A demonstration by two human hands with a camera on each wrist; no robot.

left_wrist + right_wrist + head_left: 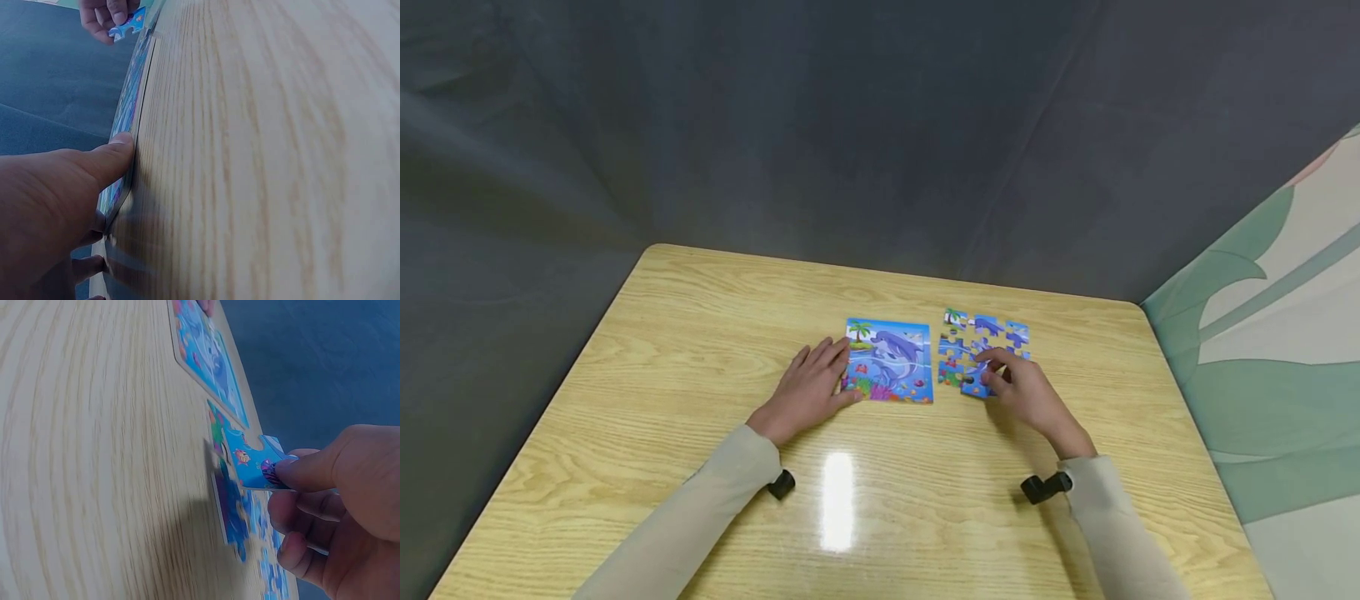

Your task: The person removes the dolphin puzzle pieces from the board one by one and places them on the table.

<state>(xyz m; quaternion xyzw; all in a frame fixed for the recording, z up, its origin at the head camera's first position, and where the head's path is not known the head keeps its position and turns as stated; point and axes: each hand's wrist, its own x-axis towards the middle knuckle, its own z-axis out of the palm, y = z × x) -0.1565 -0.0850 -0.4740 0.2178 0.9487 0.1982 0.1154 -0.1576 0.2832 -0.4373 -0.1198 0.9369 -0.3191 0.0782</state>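
Note:
A square dolphin picture board [891, 360] lies flat on the table. My left hand [811, 387] rests along its left side, fingers extended, the thumb touching the lower left corner, as the left wrist view also shows. To the right of the board, my right hand [1028, 393] pinches a blue jigsaw piece [253, 461] between thumb and fingers. A small orange fish and a purple striped figure are printed on it. The piece is raised and tilted above other jigsaw pieces [987, 325], which lie in loose rows with gaps. My right fingers hide some of them.
The wooden table [700, 333] has a bright glare spot near the front. Behind it hangs a dark curtain [850, 125], and a green-and-white patterned cloth [1285, 383] borders the right side. A small black camera [1043, 487] sits at the right wrist.

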